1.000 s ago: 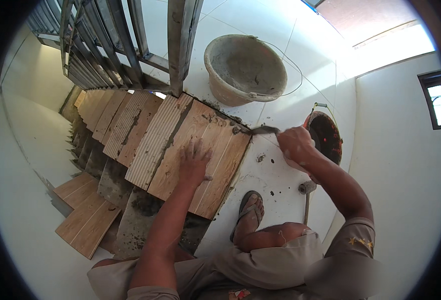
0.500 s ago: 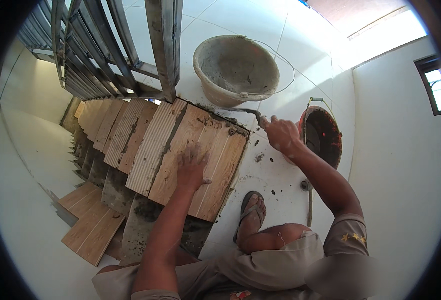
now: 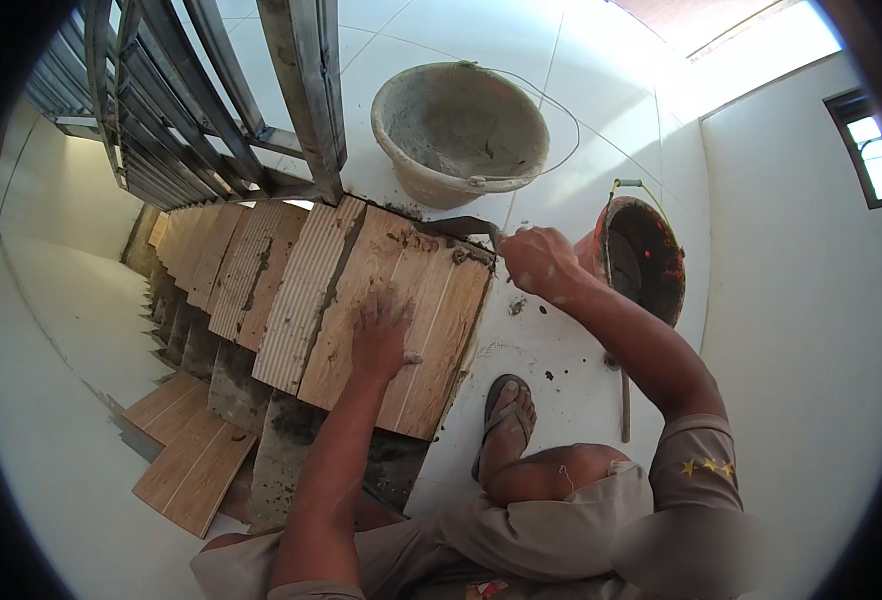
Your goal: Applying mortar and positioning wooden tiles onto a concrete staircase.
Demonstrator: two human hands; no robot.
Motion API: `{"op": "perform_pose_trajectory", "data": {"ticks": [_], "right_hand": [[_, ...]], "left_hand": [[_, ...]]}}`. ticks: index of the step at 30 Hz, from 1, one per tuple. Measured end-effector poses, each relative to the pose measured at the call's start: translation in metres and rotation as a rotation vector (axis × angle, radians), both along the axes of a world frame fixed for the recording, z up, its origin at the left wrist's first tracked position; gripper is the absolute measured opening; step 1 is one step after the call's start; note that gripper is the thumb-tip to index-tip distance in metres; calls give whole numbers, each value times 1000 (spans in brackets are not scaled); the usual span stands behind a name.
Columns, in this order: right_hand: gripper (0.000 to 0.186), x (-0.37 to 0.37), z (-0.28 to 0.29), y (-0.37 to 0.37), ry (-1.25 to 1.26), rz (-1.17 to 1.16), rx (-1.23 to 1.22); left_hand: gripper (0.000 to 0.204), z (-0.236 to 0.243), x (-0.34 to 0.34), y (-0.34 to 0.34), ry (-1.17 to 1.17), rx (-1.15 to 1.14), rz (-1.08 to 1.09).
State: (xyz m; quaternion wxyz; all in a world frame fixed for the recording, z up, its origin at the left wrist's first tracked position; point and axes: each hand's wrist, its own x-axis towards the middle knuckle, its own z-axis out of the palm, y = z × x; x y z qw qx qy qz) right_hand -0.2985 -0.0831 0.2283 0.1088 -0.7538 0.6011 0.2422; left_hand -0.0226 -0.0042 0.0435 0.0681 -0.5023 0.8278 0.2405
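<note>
Trowel [image 3: 464, 226] at the Edge of the Wood-Pattern Tile [image 3: 446, 320]

The wood-pattern tile lies on the top step of the staircase, beside the ribbed tile [image 3: 306, 300], with a dark gap between them; the left hand [image 3: 381, 335] rests flat on it, fingers spread, holding nothing. The right hand [image 3: 539, 262] is closed in a fist around the handle of the trowel; the blade points left along the tile's far edge, near mortar lumps [image 3: 411, 240]; whether the blade touches the tile cannot be told.

The grey basin [image 3: 431, 183] stands on the white floor [image 3: 581, 400] beyond that edge, its wire handle lowered to the right; the red-and-black bucket [image 3: 591, 250] stands right of the right hand, partly behind the forearm. The metal railing [image 3: 306, 100] rises at upper left; loose wood-pattern tiles [image 3: 196, 480] lie at lower left.
</note>
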Motion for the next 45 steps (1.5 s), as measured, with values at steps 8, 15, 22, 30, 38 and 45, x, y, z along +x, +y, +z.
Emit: {"op": "perform_pose_trajectory", "data": {"ticks": [8, 15, 22, 30, 38, 45], "right_hand": [[12, -43, 36, 18, 122, -42, 93], [12, -34, 5, 5, -22, -82, -1], [11, -52, 35, 15, 69, 17, 52], [29, -60, 24, 36, -25, -102, -138], [31, -26, -2, -2, 30, 39, -164], [13, -29, 27, 11, 370, 163, 143]], "left_hand": [[116, 7, 5, 0, -13, -3, -5], [113, 3, 0, 0, 17, -24, -2], [114, 6, 7, -1, -17, -10, -4], [114, 9, 3, -3, -23, 21, -12], [117, 7, 1, -3, -33, 9, -16], [119, 6, 5, -2, 4, -26, -15]]}}
